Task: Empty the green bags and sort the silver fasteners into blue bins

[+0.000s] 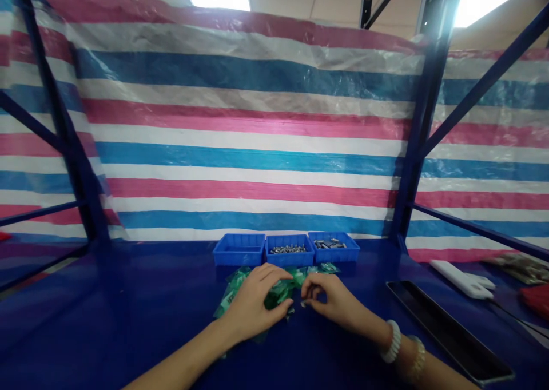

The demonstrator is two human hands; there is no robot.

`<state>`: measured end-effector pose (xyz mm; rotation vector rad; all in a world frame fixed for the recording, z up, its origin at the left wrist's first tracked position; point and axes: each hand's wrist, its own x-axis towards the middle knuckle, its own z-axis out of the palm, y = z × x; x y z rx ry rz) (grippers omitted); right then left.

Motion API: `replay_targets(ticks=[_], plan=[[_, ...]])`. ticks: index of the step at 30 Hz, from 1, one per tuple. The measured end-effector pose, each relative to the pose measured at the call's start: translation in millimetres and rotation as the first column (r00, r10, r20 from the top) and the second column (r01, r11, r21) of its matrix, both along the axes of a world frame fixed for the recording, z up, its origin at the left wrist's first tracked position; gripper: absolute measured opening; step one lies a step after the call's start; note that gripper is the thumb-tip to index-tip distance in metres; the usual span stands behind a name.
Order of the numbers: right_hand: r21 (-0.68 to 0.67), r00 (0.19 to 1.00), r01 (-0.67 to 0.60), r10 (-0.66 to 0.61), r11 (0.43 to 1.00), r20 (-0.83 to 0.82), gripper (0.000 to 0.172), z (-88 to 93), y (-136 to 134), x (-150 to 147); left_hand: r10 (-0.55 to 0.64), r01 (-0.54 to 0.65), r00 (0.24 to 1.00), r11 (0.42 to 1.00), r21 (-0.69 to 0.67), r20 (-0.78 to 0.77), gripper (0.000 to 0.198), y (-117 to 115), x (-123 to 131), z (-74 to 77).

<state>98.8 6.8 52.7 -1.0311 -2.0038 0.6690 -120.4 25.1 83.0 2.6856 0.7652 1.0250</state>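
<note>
While the left hand [253, 304] lay curved over a heap of green plastic packets [278, 294], its fingers gathered firmly on them, the right hand [326, 301] worked just beside it, thumb and forefinger closed in a tight pinch on a small silver piece [303, 303], too small to identify. This was sound handling: the left hand pinned the slippery film in place, while the right fingertips alone did the fine work, low over the surface and in plain view. The hands nearly touched, and the packets ran from under the left palm to just beyond the right fingers.

Around the right wrist sat a white beaded bracelet [391, 342], with a gold-toned bracelet [415, 358] just up the forearm. Both hands rested over a blue workbench [128, 304]. Right of the right hand lay a black tablet [450, 330], and farther right, a white plastic object [461, 278] and something red [535, 299].

Straight ahead of the hands, within easy reach, stood three blue plastic trays in a row: the left-hand tray [239, 250], a middle tray [289, 255] of silver screws [288, 249], and a right-hand tray [335, 254] of dark metal pieces [330, 243]. Beyond them hung a striped tarpaulin [257, 121] behind a blue steel rack upright [422, 110].
</note>
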Motion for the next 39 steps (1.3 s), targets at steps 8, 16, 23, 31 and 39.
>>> replay_targets(ticks=[8,16,23,31,39], plan=[[-0.119,0.920,-0.071,0.019,0.990,-0.391,0.017,11.0,-9.3,-12.5,0.053,-0.044,0.995,0.993,-0.107,0.083,0.025,-13.6,12.4,-12.7],[-0.193,0.870,-0.240,0.123,0.951,-0.477,0.024,6.4,-18.5,-27.9,0.064,-0.020,0.971,0.982,-0.189,0.230,0.017,-19.7,21.8,-19.0],[-0.177,0.851,-0.228,0.107,0.958,-0.514,0.024,0.5,-21.4,-32.4,0.065,-0.001,0.936,0.983,-0.181,0.345,0.006,-25.9,23.0,-17.4],[-0.158,0.844,0.038,-0.116,0.987,-0.524,0.032,-5.7,-1.5,-25.0,0.113,-0.062,0.862,0.991,-0.119,0.494,0.010,41.4,46.6,12.7],[0.007,0.988,0.117,-0.116,0.993,-0.097,0.002,-9.9,-5.7,-23.4,0.092,-0.086,0.926,0.996,-0.033,0.366,0.025,64.5,54.4,16.6]])
